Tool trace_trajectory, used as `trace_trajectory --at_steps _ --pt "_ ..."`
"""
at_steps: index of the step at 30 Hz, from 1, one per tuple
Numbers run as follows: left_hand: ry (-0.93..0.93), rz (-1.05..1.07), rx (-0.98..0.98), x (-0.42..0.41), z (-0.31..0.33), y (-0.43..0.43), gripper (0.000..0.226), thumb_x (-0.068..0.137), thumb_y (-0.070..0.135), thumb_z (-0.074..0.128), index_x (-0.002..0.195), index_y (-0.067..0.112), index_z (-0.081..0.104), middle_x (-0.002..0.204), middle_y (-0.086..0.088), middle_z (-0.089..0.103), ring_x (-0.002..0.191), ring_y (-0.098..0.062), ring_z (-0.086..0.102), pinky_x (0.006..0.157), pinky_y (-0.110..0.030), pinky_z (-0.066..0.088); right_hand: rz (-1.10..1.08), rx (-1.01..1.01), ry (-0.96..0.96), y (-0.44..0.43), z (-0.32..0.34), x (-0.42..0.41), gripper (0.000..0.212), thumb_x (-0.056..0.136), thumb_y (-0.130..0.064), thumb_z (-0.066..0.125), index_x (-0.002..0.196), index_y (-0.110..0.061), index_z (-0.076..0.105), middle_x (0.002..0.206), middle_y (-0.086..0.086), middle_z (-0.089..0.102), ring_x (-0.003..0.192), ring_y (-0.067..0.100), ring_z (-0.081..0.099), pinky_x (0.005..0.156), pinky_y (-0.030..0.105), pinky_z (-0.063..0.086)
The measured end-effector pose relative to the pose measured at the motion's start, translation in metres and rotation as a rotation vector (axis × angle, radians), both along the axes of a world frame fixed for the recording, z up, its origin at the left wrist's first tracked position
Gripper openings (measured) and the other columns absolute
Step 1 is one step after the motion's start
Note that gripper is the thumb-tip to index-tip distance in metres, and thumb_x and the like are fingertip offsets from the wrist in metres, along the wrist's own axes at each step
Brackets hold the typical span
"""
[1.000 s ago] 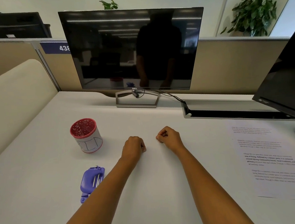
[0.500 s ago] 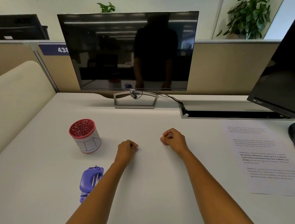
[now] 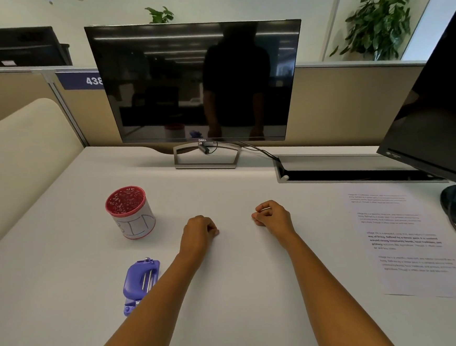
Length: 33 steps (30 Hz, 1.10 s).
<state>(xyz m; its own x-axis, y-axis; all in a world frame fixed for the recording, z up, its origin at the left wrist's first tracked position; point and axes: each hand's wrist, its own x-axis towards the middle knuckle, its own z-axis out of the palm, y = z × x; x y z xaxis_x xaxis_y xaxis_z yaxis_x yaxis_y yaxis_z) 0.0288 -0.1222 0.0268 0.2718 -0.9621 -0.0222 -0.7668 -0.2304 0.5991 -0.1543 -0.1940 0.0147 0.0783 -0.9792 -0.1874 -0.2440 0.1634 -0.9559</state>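
Note:
Both my hands lie as fists on the white desk [image 3: 244, 294], knuckles down, holding nothing. My left hand [image 3: 198, 229] sits at the desk's middle, my right hand [image 3: 272, 217] a short way to its right, apart from it. A red-rimmed white cup [image 3: 130, 212] stands upright to the left of my left hand. A purple stapler [image 3: 141, 282] lies nearer me, just left of my left forearm, which covers its lower right edge. A printed paper sheet [image 3: 409, 243] lies flat to the right of my right forearm.
A dark Dell monitor [image 3: 198, 85] on a metal stand stands at the back centre. A second black monitor [image 3: 440, 118] with a round base overhangs the right side. A cable tray slot [image 3: 344, 170] runs along the back right. Beige partitions close the left and back.
My two fists have drawn apart: the left slid a little to the left, the right slightly right. The camera has tipped up a bit. Nothing on the desk moved.

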Motion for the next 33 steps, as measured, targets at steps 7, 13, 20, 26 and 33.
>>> trace_trajectory --at_steps 7,13,20,26,33 --pt "-0.233 -0.105 0.296 -0.01 0.021 -0.022 0.019 0.085 0.003 0.057 0.1 -0.003 0.067 0.1 -0.016 0.063 0.096 -0.031 0.065 0.083 -0.03 0.05 -0.004 0.008 0.015 0.003 0.002 0.0 0.01 0.084 -0.002 0.061 0.092 -0.009 0.058 0.087 0.01 0.067 0.077 0.022 0.066 0.071 0.021 0.053" --pt "-0.263 -0.087 0.364 -0.012 0.022 -0.022 0.036 0.09 0.005 0.047 0.057 0.007 0.034 0.063 -0.001 0.034 0.053 -0.013 0.037 0.067 -0.025 0.039 -0.028 0.011 0.021 0.008 0.004 -0.004 0.011 0.085 -0.003 0.062 0.092 -0.009 0.058 0.089 0.01 0.067 0.08 0.024 0.067 0.078 0.028 0.055" --pt "0.185 0.08 0.281 0.007 0.016 -0.008 0.026 0.084 0.009 0.05 0.058 0.008 0.045 0.06 -0.004 0.047 0.055 -0.016 0.04 0.047 -0.019 0.029 -0.011 -0.008 0.02 0.011 0.02 0.0 0.014 0.085 -0.005 0.062 0.099 -0.006 0.059 0.093 0.01 0.067 0.08 0.022 0.065 0.07 0.018 0.051" --pt "0.741 0.237 0.118 0.028 0.031 0.007 0.014 0.082 0.007 0.062 0.068 0.008 0.063 0.087 -0.014 0.069 0.078 -0.023 0.067 0.09 -0.033 0.052 0.02 -0.035 -0.014 0.017 0.04 0.022 0.016 0.085 -0.007 0.063 0.101 -0.006 0.059 0.095 0.01 0.066 0.082 0.021 0.065 0.078 0.023 0.054" --pt "1.041 0.271 -0.068 0.059 0.075 0.025 0.004 0.085 -0.002 0.059 0.086 -0.005 0.062 0.093 -0.016 0.064 0.073 -0.016 0.063 0.076 -0.022 0.057 0.08 -0.116 -0.041 0.032 0.071 0.069 0.02 0.085 -0.006 0.062 0.105 -0.001 0.064 0.1 0.016 0.068 0.084 0.02 0.065 0.08 0.023 0.055"
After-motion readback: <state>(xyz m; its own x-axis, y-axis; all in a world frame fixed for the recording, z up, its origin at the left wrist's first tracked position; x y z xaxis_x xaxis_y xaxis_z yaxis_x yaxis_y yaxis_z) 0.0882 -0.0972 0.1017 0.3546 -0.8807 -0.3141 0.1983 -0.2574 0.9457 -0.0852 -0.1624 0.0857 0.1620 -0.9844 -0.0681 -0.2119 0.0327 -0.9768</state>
